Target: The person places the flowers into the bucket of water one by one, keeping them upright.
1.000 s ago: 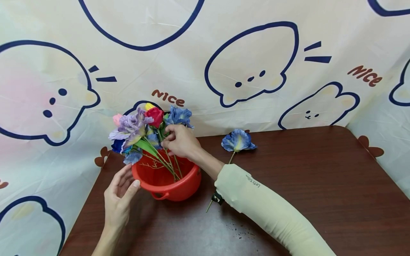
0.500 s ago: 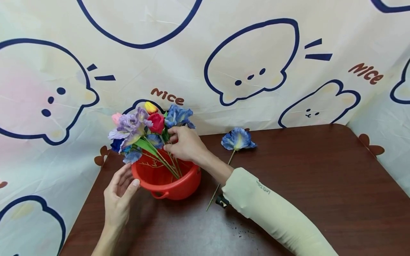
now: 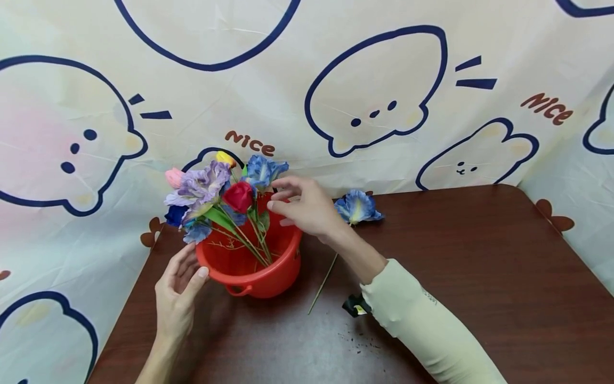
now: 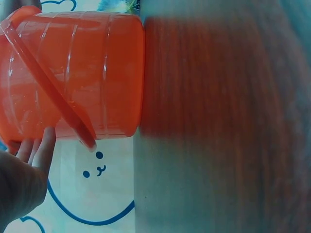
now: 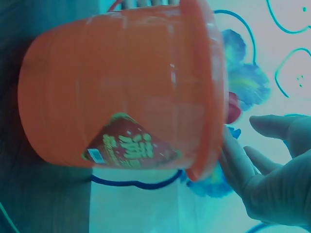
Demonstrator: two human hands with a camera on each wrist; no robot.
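A red plastic bucket (image 3: 271,280) stands on the table, holding a bunch of artificial flowers. Among them are a purple ruffled bloom (image 3: 203,184), a red rose (image 3: 238,196), a blue bloom (image 3: 261,170) and a pink bud (image 3: 174,177); their stems lean left. My left hand (image 3: 177,301) is at the bucket's left side, with nearly straight fingers against its wall and the thumb by the rim. Over the right rim, my right hand (image 3: 307,208) is spread loosely with nothing between thumb and fingers. The right wrist view shows its fingers (image 5: 238,167) close to the rim.
One more blue flower (image 3: 357,207) lies on the brown table (image 3: 455,256) right of the bucket, its stem pointing toward the front. Dark specks (image 3: 360,341) dot the table nearby. A printed cloth (image 3: 374,106) hangs behind. The bucket's handle (image 4: 48,87) hangs down its side.
My right hand has let go among the flower stems and moved right, away from the bunch. The red rose has shifted forward and slightly right. My left hand has stayed at the bucket.
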